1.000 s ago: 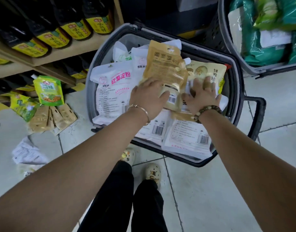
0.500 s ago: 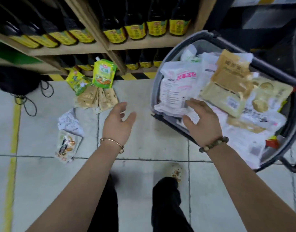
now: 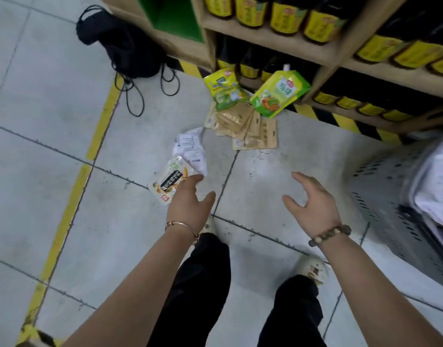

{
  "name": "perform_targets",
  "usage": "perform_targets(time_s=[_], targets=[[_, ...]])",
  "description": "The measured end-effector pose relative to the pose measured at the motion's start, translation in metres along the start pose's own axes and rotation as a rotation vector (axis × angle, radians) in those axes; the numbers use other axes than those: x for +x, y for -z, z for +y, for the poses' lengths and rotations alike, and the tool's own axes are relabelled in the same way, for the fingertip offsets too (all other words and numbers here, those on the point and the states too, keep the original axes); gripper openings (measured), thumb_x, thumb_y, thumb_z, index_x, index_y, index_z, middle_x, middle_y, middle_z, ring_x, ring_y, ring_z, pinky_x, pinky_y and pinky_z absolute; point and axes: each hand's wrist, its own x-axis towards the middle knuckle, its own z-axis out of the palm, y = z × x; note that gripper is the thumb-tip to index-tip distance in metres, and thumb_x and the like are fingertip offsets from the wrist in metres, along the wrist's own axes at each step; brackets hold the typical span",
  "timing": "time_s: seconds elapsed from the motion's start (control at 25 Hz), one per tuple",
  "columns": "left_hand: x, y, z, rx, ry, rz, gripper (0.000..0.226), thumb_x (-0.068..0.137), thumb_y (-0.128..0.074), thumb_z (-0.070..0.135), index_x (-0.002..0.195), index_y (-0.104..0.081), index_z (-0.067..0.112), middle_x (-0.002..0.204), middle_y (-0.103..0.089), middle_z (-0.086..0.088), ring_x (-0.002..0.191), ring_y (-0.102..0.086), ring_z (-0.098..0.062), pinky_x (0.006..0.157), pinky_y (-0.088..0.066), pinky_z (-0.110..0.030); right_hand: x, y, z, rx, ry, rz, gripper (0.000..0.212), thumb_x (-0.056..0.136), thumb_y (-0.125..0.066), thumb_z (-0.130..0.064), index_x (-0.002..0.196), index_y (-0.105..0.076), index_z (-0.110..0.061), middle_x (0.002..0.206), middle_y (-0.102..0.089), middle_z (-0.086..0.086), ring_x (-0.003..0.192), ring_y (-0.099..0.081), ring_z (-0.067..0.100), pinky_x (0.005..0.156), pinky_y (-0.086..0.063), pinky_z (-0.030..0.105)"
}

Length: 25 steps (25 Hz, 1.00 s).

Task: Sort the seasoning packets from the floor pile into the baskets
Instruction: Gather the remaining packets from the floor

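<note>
Left hand and right hand were pulled off the basket, both spread, empty; left was stretched toward a floor packet; next pick likely.

The grey basket is cut off at the right edge, its packets blurred

Left hand by packet, right hand spread
</note>
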Motion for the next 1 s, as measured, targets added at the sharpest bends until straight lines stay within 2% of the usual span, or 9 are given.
perform_targets(time_s=[0.12, 0.24, 0.28, 0.44, 0.52, 0.64, 0.8, 0.88, 1.0], targets=[[0.030, 0.018, -0.048, 0.022, 0.047, 0.006, 0.048, 0.083, -0.064, 0.026, 0.129, -0.050, 0.023, 0.135, -0.049, 0.003, 0.111, -0.054, -0.015, 0.089, -0.041, -0.027, 0.026, -0.047, -0.034, 0.033, -0.014, -0.046, 0.058, 0.082, -0.066, -0.021, 0.136, -0.044, -0.020, 0.134, -0.053, 0.000, 0.122, -0.050, 0.018, 0.095, -0.034, 0.023], [0.069, 0.017, -0.099, 0.052, 0.094, 0.028, 0.048, 0.082, -0.065, 0.026, 0.128, -0.050, 0.026, 0.132, -0.050, 0.004, 0.083, -0.051, -0.003, 0.080, -0.036, -0.023, 0.063, -0.104, -0.047, 0.058, -0.030, -0.078, 0.056, 0.082, -0.065, -0.023, 0.134, -0.044, -0.025, 0.126, -0.059, -0.002, 0.117, -0.053, 0.016, 0.091, -0.037, 0.023], [0.084, 0.013, -0.117, 0.064, 0.118, 0.025, 0.048, 0.082, -0.066, 0.027, 0.127, -0.050, 0.027, 0.132, -0.050, 0.004, 0.084, -0.051, -0.004, 0.080, -0.036, -0.023, 0.076, -0.124, -0.048, 0.060, -0.042, -0.090, 0.054, 0.082, -0.065, -0.024, 0.133, -0.045, -0.026, 0.124, -0.060, -0.002, 0.115, -0.054, 0.016, 0.091, -0.038, 0.024], [0.144, -0.015, -0.192, 0.126, 0.199, 0.008, 0.053, 0.080, -0.069, 0.028, 0.129, -0.049, 0.028, 0.131, -0.052, -0.002, 0.112, -0.054, -0.022, 0.089, -0.042, -0.031, 0.135, -0.211, -0.034, 0.080, -0.126, -0.148, 0.049, 0.084, -0.062, -0.026, 0.131, -0.047, -0.024, 0.119, -0.060, 0.000, 0.104, -0.055, 0.016, 0.086, -0.041, 0.026], [0.179, -0.034, -0.226, 0.171, 0.205, 0.015, 0.055, 0.079, -0.069, 0.027, 0.131, -0.048, 0.027, 0.129, -0.053, -0.005, 0.113, -0.054, -0.025, 0.089, -0.043, -0.033, 0.169, -0.253, -0.020, 0.137, -0.228, -0.150, 0.047, 0.084, -0.062, -0.026, 0.129, -0.048, -0.023, 0.116, -0.061, 0.000, 0.098, -0.055, 0.014, 0.080, -0.039, 0.023], [0.232, -0.065, -0.272, 0.213, 0.210, 0.011, 0.061, 0.078, -0.070, 0.029, 0.133, -0.046, 0.024, 0.127, -0.053, -0.009, 0.110, -0.054, -0.028, 0.090, -0.042, -0.034, 0.218, -0.313, 0.005, 0.134, -0.340, -0.187, 0.046, 0.083, -0.061, -0.029, 0.127, -0.050, -0.021, 0.114, -0.061, 0.002, 0.106, -0.057, 0.021, 0.082, -0.040, 0.023], [0.287, -0.093, -0.321, 0.265, 0.214, 0.068, 0.071, 0.072, -0.076, 0.036, 0.134, -0.043, 0.024, 0.129, -0.050, -0.010, 0.114, -0.051, -0.030, 0.093, -0.044, -0.040, 0.271, -0.380, 0.018, 0.160, -0.363, -0.264, 0.061, 0.080, -0.064, -0.037, 0.134, -0.046, -0.016, 0.132, -0.052, 0.008, 0.114, -0.054, 0.026, 0.084, -0.041, 0.026], [0.304, -0.101, -0.339, 0.343, 0.172, 0.118, 0.077, 0.070, -0.075, 0.041, 0.135, -0.039, 0.024, 0.133, -0.047, -0.009, 0.117, -0.048, -0.031, 0.095, -0.039, -0.042, 0.286, -0.409, 0.013, 0.201, -0.359, -0.209, 0.064, 0.080, -0.066, -0.040, 0.135, -0.043, -0.016, 0.132, -0.051, 0.008, 0.115, -0.052, 0.026, 0.080, -0.038, 0.027], [0.329, -0.107, -0.355, 0.425, 0.123, 0.158, 0.097, 0.065, -0.075, 0.053, 0.143, -0.026, 0.024, 0.136, -0.043, -0.010, 0.122, -0.044, -0.033, 0.103, -0.031, -0.045, 0.302, -0.441, 0.003, 0.233, -0.330, -0.022, 0.066, 0.079, -0.067, -0.043, 0.132, -0.039, -0.016, 0.128, -0.052, 0.008, 0.112, -0.053, 0.028, 0.076, -0.038, 0.030]])
